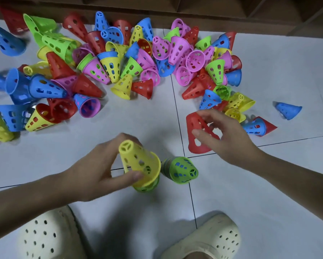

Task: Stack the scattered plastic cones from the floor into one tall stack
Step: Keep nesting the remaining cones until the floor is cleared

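My left hand grips a yellow cone, tilted, over a short green stack on the floor between my feet. Beside it stands a taller stack topped by a green cone, leaning toward me. My right hand holds a red cone just above the floor, fingers curled round its body. Several loose cones in red, blue, yellow, green and pink lie heaped across the far floor.
White floor tiles with dark grout lines. Two cream perforated clogs sit at the bottom edge. A dark wooden baseboard runs behind the pile. A lone blue cone lies at right.
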The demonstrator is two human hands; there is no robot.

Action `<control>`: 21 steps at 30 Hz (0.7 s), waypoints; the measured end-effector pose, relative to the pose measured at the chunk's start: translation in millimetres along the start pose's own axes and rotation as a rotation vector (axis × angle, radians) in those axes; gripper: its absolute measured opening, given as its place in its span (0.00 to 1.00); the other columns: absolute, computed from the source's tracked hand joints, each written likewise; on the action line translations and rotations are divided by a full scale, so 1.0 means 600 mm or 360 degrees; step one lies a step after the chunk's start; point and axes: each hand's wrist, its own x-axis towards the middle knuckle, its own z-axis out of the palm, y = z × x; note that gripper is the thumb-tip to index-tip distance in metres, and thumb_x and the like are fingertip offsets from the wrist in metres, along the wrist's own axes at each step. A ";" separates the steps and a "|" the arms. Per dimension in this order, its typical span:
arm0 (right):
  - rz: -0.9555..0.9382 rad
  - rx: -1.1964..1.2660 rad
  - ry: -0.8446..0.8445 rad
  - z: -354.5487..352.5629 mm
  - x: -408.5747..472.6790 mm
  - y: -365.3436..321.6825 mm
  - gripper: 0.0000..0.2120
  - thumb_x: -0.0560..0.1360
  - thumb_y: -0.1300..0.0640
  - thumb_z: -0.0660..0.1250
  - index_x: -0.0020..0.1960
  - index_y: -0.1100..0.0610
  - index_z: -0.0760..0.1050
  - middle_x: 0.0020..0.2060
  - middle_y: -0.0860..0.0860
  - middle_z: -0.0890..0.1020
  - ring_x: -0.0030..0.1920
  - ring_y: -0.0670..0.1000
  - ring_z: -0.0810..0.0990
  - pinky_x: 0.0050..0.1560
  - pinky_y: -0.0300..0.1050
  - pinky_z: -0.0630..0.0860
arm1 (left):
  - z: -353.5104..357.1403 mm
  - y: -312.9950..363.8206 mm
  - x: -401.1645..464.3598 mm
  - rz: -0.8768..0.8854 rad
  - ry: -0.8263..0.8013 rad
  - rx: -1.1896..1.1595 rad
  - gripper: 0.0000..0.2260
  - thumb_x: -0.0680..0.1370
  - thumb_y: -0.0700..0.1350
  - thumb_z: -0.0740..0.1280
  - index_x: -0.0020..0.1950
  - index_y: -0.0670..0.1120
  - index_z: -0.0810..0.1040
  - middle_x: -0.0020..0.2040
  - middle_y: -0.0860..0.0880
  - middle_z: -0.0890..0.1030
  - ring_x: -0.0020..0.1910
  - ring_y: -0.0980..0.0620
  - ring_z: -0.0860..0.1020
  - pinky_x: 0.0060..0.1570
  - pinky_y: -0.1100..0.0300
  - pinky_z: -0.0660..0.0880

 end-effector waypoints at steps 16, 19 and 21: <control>-0.0246 -0.0176 -0.0301 0.009 -0.102 0.026 0.25 0.70 0.51 0.76 0.64 0.45 0.73 0.57 0.37 0.80 0.61 0.45 0.78 0.56 0.30 0.74 | 0.023 -0.065 0.012 0.0191 -0.0450 0.0496 0.25 0.78 0.63 0.68 0.70 0.53 0.75 0.64 0.57 0.77 0.61 0.54 0.75 0.63 0.57 0.71; -0.0257 -0.0157 -0.0358 0.016 -0.094 0.032 0.20 0.70 0.52 0.75 0.61 0.48 0.75 0.53 0.40 0.81 0.57 0.46 0.80 0.55 0.32 0.73 | -0.007 -0.098 0.023 0.0157 -0.0246 0.0778 0.22 0.80 0.63 0.60 0.66 0.51 0.78 0.62 0.54 0.79 0.61 0.50 0.76 0.64 0.49 0.67; -0.0274 -0.0132 -0.0361 0.017 -0.083 0.032 0.17 0.71 0.52 0.74 0.58 0.51 0.77 0.48 0.41 0.83 0.53 0.45 0.81 0.55 0.31 0.73 | -0.026 -0.136 0.027 -0.0025 -0.0015 0.1094 0.24 0.81 0.64 0.54 0.63 0.51 0.80 0.61 0.50 0.80 0.61 0.45 0.76 0.63 0.46 0.65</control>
